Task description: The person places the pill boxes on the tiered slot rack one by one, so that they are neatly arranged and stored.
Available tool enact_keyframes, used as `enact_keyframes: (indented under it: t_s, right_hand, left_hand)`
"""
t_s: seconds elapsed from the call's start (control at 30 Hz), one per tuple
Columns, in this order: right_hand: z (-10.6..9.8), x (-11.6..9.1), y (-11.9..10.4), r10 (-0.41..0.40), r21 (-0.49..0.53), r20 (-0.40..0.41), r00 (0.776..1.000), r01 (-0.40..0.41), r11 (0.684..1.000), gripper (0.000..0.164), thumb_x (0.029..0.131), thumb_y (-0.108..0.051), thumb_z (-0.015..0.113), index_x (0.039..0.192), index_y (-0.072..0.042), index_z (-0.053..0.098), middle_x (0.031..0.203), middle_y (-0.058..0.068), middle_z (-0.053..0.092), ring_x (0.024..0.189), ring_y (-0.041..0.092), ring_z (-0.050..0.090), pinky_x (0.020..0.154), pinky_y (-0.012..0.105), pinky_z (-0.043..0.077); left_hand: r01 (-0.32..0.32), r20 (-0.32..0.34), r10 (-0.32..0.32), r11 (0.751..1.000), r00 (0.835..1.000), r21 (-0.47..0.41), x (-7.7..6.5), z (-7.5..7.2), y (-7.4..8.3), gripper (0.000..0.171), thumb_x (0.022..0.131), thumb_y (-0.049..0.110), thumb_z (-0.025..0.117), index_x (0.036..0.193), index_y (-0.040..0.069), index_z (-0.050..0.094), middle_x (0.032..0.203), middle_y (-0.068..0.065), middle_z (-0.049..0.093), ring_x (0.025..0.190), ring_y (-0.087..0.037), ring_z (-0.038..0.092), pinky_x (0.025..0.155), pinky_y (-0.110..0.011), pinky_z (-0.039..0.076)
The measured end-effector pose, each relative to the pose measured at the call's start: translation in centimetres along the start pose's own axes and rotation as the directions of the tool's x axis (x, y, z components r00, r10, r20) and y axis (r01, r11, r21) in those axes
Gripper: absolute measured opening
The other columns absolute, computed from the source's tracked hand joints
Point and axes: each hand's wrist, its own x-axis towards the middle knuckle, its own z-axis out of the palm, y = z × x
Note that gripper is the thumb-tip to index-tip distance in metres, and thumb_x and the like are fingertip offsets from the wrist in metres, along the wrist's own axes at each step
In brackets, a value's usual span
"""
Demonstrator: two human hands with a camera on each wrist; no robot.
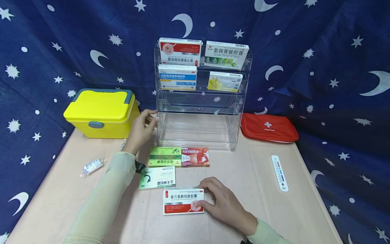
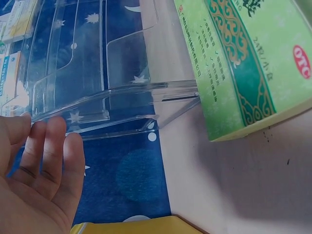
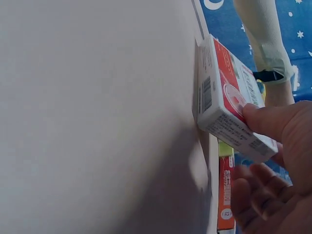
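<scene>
A white and red medicine box (image 1: 183, 201) is tilted up at the front of the table. My right hand (image 1: 223, 205) grips its right end, thumb (image 3: 265, 119) on the printed face. At the clear acrylic display rack (image 1: 198, 130), my left hand (image 1: 142, 130) holds the left side edge between thumb and bent fingers (image 2: 53, 146). The rack's upper tiers hold a red and white box (image 1: 179, 52), a white and green box (image 1: 226, 56), a blue and white box (image 1: 177, 78) and a yellow and white box (image 1: 224, 82).
Before the rack lie a green box (image 1: 164, 157), a red box (image 1: 195, 157) and a white-green box (image 1: 157, 178). A yellow case (image 1: 100, 115) and a wrapped roll (image 1: 92, 166) are left; a red first-aid pouch (image 1: 269, 128) and a thermometer card (image 1: 279, 173) are right.
</scene>
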Motion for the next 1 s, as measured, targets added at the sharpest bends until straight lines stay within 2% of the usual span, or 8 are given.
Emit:
enact_keyframes:
  t_s: [0.17,0.3,0.5,0.73,0.87,1.0]
  right_hand:
    - [0.2,-0.7,-0.5,-0.064,0.036,-0.014,0.998,0.065,0.997,0.045,0.084,-0.025,0.087,0.119,-0.023,0.059,0.124,-0.013,0.057,0.087,0.01,0.058,0.07,0.02,0.049]
    - [0.3,-1.0,-0.7,-0.1,0.045,-0.03,0.995,0.101,0.994,0.044,0.084,-0.025,0.086,0.118,-0.022,0.059,0.121,-0.013,0.057,0.076,0.011,0.055,0.062,0.019,0.047]
    - [0.1,-1.3,-0.7,-0.112,0.063,-0.021,0.994,0.113,0.992,0.039,0.088,-0.022,0.082,0.119,-0.022,0.059,0.116,-0.015,0.057,0.075,0.01,0.055,0.061,0.018,0.046]
    - [0.1,-1.7,-0.5,-0.099,0.105,0.015,0.995,0.096,0.99,0.034,0.092,-0.023,0.079,0.118,-0.027,0.057,0.114,-0.017,0.057,0.077,0.01,0.056,0.06,0.022,0.049]
    - [-0.4,-0.6,-0.1,-0.119,0.175,0.012,0.993,0.115,0.978,0.033,0.09,-0.019,0.081,0.116,-0.026,0.061,0.113,-0.014,0.061,0.081,0.015,0.06,0.062,0.026,0.052]
    - [-2.0,2.4,0.7,-0.15,0.235,-0.025,0.988,0.152,0.96,0.034,0.088,-0.011,0.081,0.116,-0.022,0.065,0.115,-0.008,0.064,0.086,0.016,0.061,0.062,0.03,0.054]
  left_hand:
    - [0.011,-0.003,-0.011,1.0,1.0,0.001,-0.1,0.0,0.0,0.034,0.105,0.024,0.06,0.136,0.011,0.058,0.098,-0.009,0.065,0.083,-0.025,0.063,0.069,-0.035,0.05]
    - [0.007,-0.003,-0.007,1.0,1.0,-0.001,-0.1,0.0,0.0,0.033,0.104,0.022,0.06,0.135,0.01,0.059,0.098,-0.009,0.064,0.083,-0.027,0.063,0.07,-0.038,0.05]
    - [0.006,-0.007,-0.006,1.0,1.0,0.0,-0.1,0.0,0.1,0.032,0.104,0.022,0.061,0.135,0.011,0.059,0.097,-0.008,0.065,0.082,-0.025,0.062,0.072,-0.039,0.051]
    - [0.019,0.001,-0.019,1.0,1.0,-0.003,0.0,0.1,0.1,0.034,0.104,0.022,0.061,0.136,0.012,0.059,0.098,-0.007,0.064,0.082,-0.024,0.061,0.068,-0.038,0.051]
    - [0.022,0.007,-0.022,1.0,1.0,0.0,0.1,0.1,0.0,0.034,0.104,0.023,0.061,0.136,0.012,0.058,0.098,-0.008,0.064,0.083,-0.025,0.062,0.067,-0.036,0.051]
    - [0.025,0.013,-0.025,1.0,1.0,-0.004,0.1,0.1,-0.2,0.035,0.104,0.025,0.06,0.137,0.012,0.058,0.099,-0.009,0.064,0.086,-0.031,0.064,0.068,-0.037,0.051]
